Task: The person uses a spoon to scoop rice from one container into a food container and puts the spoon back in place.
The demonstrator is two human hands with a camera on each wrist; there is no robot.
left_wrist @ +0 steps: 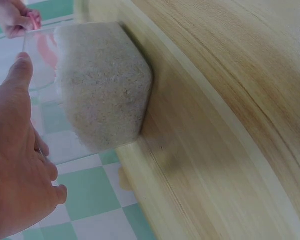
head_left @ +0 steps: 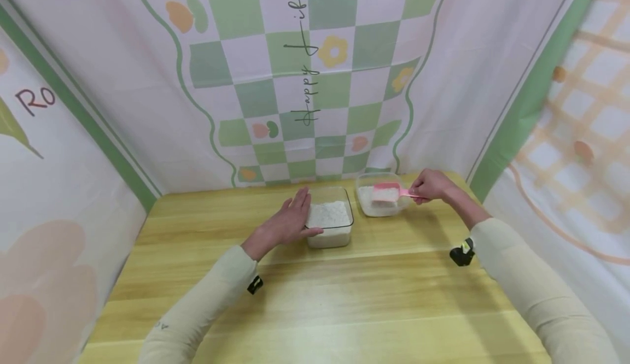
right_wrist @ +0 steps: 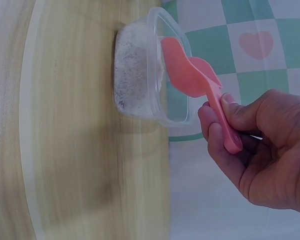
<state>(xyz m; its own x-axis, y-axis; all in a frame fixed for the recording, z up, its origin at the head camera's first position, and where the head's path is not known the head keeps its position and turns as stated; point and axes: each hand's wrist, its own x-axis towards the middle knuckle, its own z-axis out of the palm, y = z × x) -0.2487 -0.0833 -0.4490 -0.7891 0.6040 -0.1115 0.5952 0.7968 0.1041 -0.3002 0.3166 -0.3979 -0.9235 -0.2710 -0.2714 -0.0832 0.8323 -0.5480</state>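
Observation:
A pink scoop [right_wrist: 187, 70] is gripped by its handle in my right hand [head_left: 429, 185], between thumb and curled fingers. Its bowl lies over the opening of a clear plastic tub [head_left: 384, 211], and white grains show in the bowl in the head view. The tub holds white rice [right_wrist: 135, 70]. To its left stands a glass container [head_left: 339, 239] filled well up with rice [left_wrist: 102, 85]. My left hand [head_left: 287, 221] rests against that container's left side, fingers extended along the wall and thumb [left_wrist: 21, 70] at the front rim.
Both containers stand near the back edge of a wooden table [head_left: 315, 309]. Right behind hangs a green-and-white checked curtain [head_left: 334, 101], with more printed cloth [head_left: 581, 151] at the sides. A small black device [head_left: 462, 253] hangs at the right sleeve.

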